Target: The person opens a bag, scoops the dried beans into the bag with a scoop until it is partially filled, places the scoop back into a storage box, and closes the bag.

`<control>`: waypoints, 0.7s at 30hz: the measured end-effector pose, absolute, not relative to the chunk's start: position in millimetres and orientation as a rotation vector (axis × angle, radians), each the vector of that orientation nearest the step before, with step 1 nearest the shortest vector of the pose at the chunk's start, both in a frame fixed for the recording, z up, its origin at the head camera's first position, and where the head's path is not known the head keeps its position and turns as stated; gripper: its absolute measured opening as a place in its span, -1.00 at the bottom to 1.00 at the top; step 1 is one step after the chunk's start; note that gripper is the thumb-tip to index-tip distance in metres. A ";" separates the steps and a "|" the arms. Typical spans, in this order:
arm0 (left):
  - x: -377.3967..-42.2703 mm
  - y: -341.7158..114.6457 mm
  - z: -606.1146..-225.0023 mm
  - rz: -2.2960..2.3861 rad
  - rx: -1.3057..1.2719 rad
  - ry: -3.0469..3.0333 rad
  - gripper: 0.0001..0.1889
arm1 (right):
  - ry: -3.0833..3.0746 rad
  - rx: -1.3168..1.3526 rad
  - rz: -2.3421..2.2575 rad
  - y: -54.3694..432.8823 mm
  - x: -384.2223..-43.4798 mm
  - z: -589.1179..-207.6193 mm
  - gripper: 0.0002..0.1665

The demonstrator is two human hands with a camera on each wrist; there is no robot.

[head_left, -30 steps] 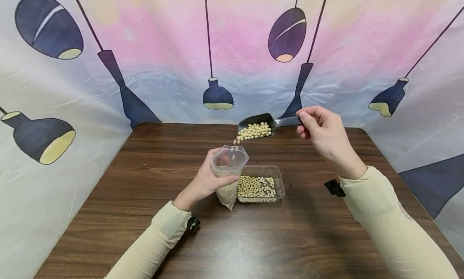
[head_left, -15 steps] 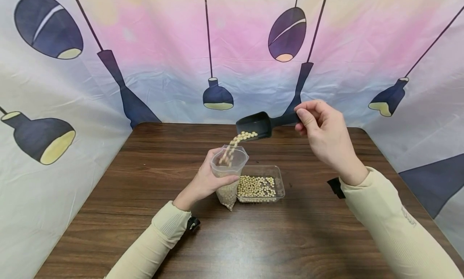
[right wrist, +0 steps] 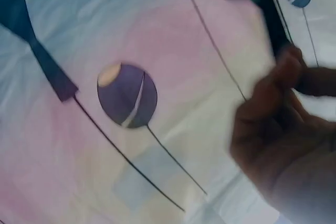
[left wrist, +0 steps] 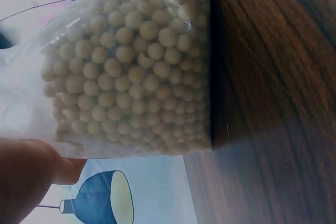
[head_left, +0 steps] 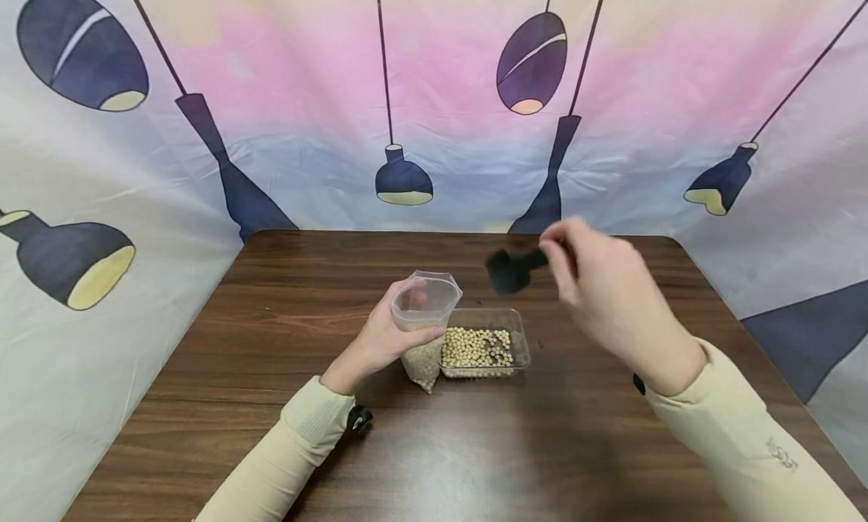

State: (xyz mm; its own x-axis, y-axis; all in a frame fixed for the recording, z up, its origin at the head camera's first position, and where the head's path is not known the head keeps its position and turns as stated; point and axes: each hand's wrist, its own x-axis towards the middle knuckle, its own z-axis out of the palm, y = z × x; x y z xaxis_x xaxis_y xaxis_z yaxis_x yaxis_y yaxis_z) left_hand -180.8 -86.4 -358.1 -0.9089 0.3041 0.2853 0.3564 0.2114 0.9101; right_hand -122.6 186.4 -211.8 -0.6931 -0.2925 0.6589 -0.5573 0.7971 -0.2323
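Note:
My left hand grips a clear plastic bag near its top, and the bag's wide mouth faces up. Round pale-yellow soybeans fill the lower part of the bag, whose base rests on the table in the left wrist view. In my right hand the handle of a black scoop is pinched between thumb and fingers. The scoop is blurred, and no beans show on it. It hangs above and behind a clear rectangular tub that holds more soybeans, right beside the bag.
Everything stands on a dark brown wooden table. Behind it hangs a cloth backdrop printed with lamps. A few dark specks lie on the table near the tub.
Beans slid from the tilted scoop into the bag in the earlier frames. Now the scoop has moved right and down, away from the bag's mouth. The left hand and bag have stayed put.

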 end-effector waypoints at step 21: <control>-181.6 -90.0 -359.5 -1.864 -0.694 -2.383 -0.25 | -2.919 0.320 0.864 190.7 -151.1 -299.9 -0.86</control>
State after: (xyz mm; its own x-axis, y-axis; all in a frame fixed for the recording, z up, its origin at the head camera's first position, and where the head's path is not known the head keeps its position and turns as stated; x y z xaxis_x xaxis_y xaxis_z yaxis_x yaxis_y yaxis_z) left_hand -181.6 -90.0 -359.5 -0.8993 0.3209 0.2972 0.3658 0.1791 0.9133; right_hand -151.1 190.7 -299.9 -0.9748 -0.1766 0.1361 -0.2222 0.8189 -0.5292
